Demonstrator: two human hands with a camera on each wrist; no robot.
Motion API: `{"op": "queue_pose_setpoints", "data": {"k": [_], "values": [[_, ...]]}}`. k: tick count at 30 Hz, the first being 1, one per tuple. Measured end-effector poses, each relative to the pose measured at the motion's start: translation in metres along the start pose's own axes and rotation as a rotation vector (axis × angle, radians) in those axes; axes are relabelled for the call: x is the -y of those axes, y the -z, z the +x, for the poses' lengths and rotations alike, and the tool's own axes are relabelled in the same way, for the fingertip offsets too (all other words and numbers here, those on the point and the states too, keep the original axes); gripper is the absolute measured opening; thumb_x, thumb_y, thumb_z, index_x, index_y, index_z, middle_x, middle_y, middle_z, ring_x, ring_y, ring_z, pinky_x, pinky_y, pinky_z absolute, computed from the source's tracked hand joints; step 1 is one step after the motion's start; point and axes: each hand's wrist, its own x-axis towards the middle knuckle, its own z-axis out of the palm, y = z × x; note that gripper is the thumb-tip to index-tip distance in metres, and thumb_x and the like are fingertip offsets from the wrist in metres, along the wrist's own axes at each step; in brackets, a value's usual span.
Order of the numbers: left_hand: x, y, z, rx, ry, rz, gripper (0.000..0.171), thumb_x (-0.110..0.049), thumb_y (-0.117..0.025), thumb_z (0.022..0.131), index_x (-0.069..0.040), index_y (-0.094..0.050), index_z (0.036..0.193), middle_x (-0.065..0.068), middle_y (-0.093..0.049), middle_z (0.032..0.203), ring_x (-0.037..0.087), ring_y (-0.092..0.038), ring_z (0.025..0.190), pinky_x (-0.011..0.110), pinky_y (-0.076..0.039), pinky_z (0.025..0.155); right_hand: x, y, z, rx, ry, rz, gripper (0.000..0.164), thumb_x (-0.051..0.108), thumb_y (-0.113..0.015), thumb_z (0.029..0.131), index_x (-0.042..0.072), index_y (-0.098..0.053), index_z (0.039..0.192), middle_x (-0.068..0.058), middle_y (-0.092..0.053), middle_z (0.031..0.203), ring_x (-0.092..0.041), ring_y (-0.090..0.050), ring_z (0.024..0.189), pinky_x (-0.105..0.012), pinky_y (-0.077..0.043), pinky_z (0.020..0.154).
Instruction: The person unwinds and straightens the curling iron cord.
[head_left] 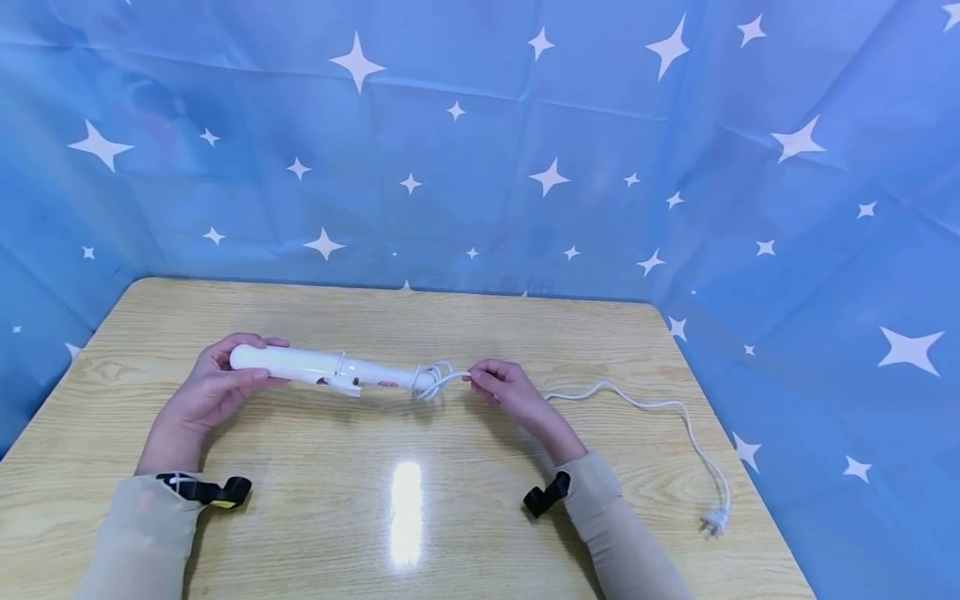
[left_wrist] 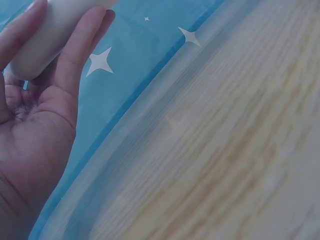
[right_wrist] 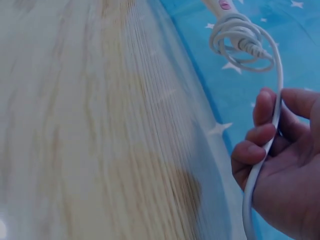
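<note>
One white wand (head_left: 288, 362) clamped between left fingers (left_wrist: 76, 52) | cord (right_wrist: 279, 65) pinched between right fingers (right_wrist: 248, 152)

Head view downward; wrist views close; table (head_left: 315, 517) shared.

From here I count two hands (head_left: 217, 387) (head_left: 513, 393), two black wrist straps (head_left: 201, 490) (head_left: 557, 489), one white wand (head_left: 294, 363), one cord (head_left: 662, 405), one plug (head_left: 716, 521), one table (head_left: 300, 533).

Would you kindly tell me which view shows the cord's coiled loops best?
The right wrist view: the coiled loops appear large, with separate strands visible. The head view shows them small and bunched; the left wrist view doesn't show them.
</note>
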Motion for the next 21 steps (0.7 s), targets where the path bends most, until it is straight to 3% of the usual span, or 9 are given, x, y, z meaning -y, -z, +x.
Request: {"op": "queue_pose_setpoints", "data": {"k": [5,12,21], "values": [[-0.0002,0.0005,0.0002,-0.028,-0.002,0.02,0.046,0.029,-0.041,0.094,0.001,-0.068,0.12,0.018,-0.062,0.134,0.028,-0.059,0.123,0.047,-0.058,0.095,-0.0031,0.0033,-0.0012,-0.006,0.01,0.01,0.029,0.013,-0.052,0.109,-0.011,-0.065,0.115,-0.013,-0.058,0.086,-0.016,-0.04,0.064,-0.025,-0.035,0.059],[-0.0023,0.0035,0.0008,-0.03,-0.003,-0.041,0.05,0.032,-0.035,0.093,0.005,-0.066,0.12,0.019,-0.064,0.133,0.03,-0.062,0.122,0.049,-0.055,0.095,-0.0048,0.0052,-0.0024,0.001,0.026,0.038,0.032,0.014,-0.051,0.109,-0.016,-0.061,0.116,-0.001,-0.048,0.074,-0.015,-0.035,0.06,-0.027,-0.032,0.058],[-0.0038,0.0049,0.0021,-0.041,-0.021,-0.075,0.05,0.032,-0.035,0.093,0.005,-0.067,0.12,0.021,-0.065,0.132,0.033,-0.063,0.121,0.051,-0.055,0.094,-0.0031,0.0058,-0.0054,-0.059,0.064,0.046,0.032,0.014,-0.051,0.108,-0.016,-0.061,0.112,-0.003,-0.046,0.072,-0.018,-0.038,0.062,-0.027,-0.033,0.057]]}}
